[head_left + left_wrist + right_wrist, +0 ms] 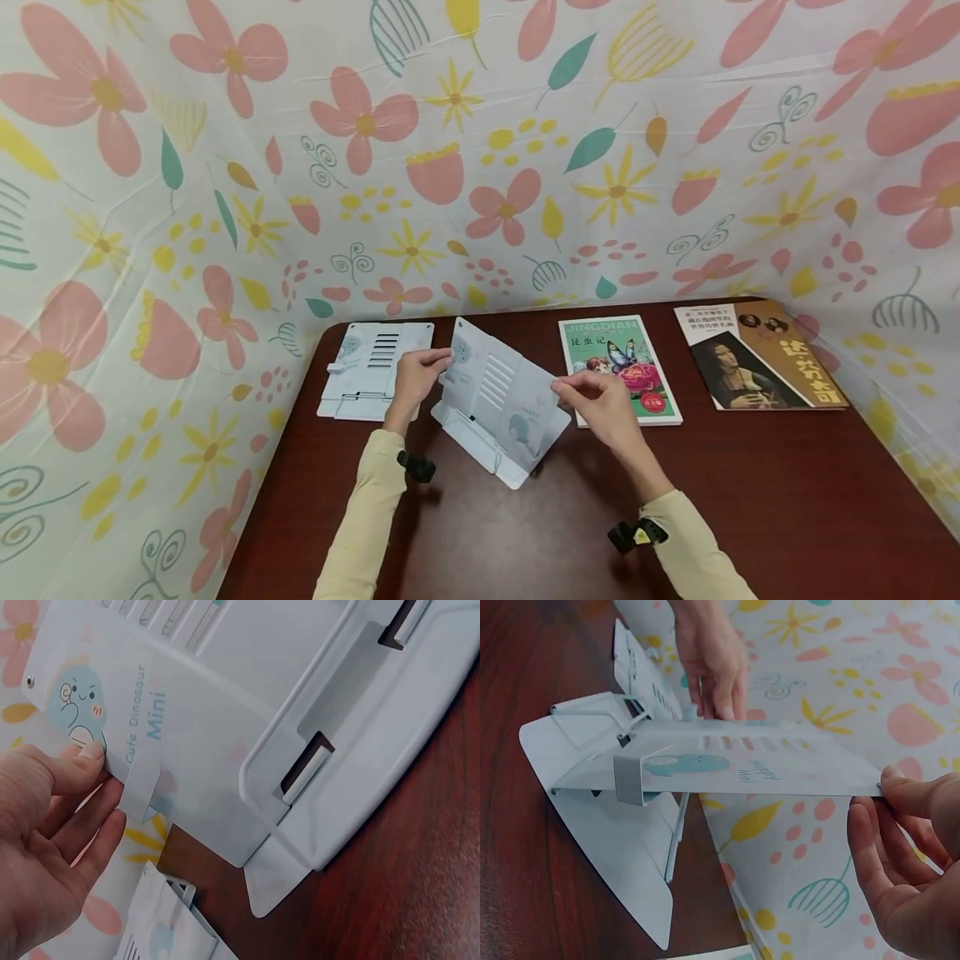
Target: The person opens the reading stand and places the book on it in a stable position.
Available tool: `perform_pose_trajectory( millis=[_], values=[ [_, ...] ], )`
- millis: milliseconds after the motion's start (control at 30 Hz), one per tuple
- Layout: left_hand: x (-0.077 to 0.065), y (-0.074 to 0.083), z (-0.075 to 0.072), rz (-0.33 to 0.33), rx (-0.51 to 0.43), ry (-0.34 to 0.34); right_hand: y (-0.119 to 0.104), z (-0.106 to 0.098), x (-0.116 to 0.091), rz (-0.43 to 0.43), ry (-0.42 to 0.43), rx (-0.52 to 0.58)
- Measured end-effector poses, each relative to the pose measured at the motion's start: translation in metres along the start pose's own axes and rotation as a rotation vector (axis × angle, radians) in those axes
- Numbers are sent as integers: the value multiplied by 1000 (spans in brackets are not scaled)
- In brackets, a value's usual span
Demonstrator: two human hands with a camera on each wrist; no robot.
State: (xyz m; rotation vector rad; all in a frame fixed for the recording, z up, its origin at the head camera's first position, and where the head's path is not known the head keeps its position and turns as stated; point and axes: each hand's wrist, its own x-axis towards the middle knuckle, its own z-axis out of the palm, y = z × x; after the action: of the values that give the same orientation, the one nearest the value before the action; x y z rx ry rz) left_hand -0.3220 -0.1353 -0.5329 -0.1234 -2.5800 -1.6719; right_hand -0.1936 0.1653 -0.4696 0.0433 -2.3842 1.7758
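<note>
A pale book stand [498,387] with a dinosaur print and slots stands tilted at mid-table, its base plate [480,446] low on the wood. At its left edge my left hand [415,385] pinches the panel between thumb and fingers; in the left wrist view that hand [56,817] grips beside the dinosaur drawing [77,705]. My right hand [603,406] pinches the panel's right corner, and the right wrist view shows the thumb and fingers of this hand [907,847] on the thin edge. A folded side clip [628,778] sticks out from the panel.
A second, similar book stand [367,371] lies flat at the left. Behind my right hand lies a green book [652,333] with a butterfly cover. A brown book [757,354] with a portrait lies at the far right. Flowered cloth [510,208] hangs behind the dark table [712,483].
</note>
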Motion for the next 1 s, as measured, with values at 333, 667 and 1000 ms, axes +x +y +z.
perform_pose_trajectory(
  millis=[333, 667, 1000],
  values=[
    [-6, -8, -10, 1, -9, 19, 29, -2, 26, -29, 2, 70],
    [-12, -11, -18, 2, 22, 29, 28, -5, 47, -25, -14, -50],
    [-22, -11, -22, -4, -14, 35, 25, -5, 72, 4, 13, -158]
  ],
)
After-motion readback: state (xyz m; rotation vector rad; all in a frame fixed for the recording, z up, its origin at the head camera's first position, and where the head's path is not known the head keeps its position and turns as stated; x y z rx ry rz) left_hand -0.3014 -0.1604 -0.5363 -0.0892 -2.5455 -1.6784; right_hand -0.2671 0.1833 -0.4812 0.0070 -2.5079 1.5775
